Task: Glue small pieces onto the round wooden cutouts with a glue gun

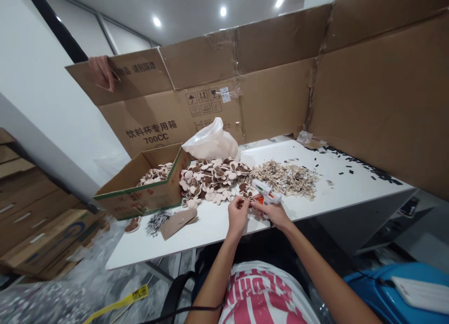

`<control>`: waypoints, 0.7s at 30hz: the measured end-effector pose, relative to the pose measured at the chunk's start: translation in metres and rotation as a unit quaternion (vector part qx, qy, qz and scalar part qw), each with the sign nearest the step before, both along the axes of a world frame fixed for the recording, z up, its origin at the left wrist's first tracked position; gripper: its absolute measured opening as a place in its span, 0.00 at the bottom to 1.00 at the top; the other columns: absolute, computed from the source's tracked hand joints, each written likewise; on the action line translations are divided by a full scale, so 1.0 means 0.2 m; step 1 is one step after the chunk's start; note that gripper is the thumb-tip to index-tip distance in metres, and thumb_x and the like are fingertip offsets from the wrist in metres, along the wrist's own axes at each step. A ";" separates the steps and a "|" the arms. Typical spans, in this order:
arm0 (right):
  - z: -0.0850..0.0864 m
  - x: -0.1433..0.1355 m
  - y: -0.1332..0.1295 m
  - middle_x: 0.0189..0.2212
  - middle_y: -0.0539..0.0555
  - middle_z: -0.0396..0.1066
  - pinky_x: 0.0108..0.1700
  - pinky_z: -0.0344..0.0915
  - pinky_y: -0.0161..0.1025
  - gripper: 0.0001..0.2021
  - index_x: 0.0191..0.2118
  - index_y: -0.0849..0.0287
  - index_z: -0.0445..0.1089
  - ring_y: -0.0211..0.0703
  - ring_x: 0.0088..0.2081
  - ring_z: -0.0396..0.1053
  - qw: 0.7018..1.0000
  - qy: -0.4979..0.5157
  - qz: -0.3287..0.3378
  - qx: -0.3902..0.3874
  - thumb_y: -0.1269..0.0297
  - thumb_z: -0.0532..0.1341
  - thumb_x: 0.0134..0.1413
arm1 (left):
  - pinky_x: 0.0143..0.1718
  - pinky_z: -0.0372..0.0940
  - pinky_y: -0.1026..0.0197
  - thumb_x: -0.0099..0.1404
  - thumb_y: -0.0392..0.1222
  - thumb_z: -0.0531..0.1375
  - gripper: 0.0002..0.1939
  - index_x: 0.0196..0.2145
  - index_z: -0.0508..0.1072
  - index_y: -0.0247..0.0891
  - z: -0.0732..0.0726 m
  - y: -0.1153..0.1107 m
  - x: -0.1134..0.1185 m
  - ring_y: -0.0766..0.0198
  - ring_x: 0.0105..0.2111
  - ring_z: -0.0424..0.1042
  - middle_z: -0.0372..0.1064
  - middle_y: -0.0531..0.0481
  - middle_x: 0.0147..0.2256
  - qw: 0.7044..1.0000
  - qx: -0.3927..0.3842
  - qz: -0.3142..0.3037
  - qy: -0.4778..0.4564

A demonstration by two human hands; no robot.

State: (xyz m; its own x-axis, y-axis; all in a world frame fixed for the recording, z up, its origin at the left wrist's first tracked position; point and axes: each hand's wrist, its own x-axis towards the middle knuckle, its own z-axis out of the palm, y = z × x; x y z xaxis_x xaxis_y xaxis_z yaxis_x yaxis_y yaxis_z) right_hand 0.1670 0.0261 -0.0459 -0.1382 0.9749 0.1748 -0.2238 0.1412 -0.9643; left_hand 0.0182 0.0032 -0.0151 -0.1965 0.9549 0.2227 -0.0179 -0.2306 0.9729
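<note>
Both hands meet near the table's front edge. My left hand [238,212] is closed, pinching the left side of a small brown and cream flower-like piece [248,196]. My right hand [275,212] is closed on the right side of the same piece. A white glue gun [267,193] with an orange part lies just above my right hand. Behind the hands is a heap of brown and cream felt pieces [213,179]. To its right spreads a pile of thin beige and black strips [287,176]. My fingertips partly hide the held piece.
An open carton [140,200] holding more pieces stands left on the white table [336,198]. Cardboard scraps [178,222] and dark shreds [157,222] lie before it. A white bag [212,141] sits behind the heap. Another person's hand [101,72] rests over the tall cardboard wall [273,99].
</note>
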 end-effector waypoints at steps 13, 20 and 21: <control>-0.01 -0.01 0.00 0.25 0.51 0.72 0.25 0.66 0.37 0.28 0.46 0.59 0.75 0.45 0.22 0.68 1.000 -0.019 -0.010 0.007 0.42 0.77 0.50 | 0.31 0.61 0.64 0.63 0.49 0.66 0.12 0.31 0.76 0.37 -0.04 0.01 -0.01 0.65 0.27 0.67 0.70 0.52 0.26 0.999 0.014 0.021 0.024; 0.03 -0.01 -0.01 0.27 0.52 0.73 0.24 0.63 0.37 0.26 0.42 0.57 0.75 0.43 0.22 0.68 1.000 0.006 -0.009 0.001 0.41 0.77 0.48 | 0.34 0.64 0.62 0.65 0.54 0.66 0.16 0.36 0.79 0.36 -0.01 0.00 -0.01 0.62 0.30 0.70 0.74 0.49 0.29 0.999 0.021 0.013 0.034; 0.04 -0.01 -0.01 0.27 0.52 0.73 0.24 0.63 0.37 0.26 0.41 0.57 0.75 0.43 0.21 0.67 1.000 0.018 -0.015 0.000 0.41 0.77 0.47 | 0.35 0.65 0.62 0.64 0.55 0.67 0.17 0.37 0.80 0.36 0.00 0.00 -0.01 0.61 0.31 0.71 0.75 0.48 0.31 0.999 0.021 0.005 0.032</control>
State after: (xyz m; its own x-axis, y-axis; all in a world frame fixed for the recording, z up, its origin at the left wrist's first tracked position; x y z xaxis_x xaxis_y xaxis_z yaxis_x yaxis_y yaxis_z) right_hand 0.1643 0.0243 -0.0379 -0.1033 0.9784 0.1793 -0.2534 0.1484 -0.9559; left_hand 0.0156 0.0029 -0.0154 -0.1911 0.9422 0.2750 0.0458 -0.2714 0.9614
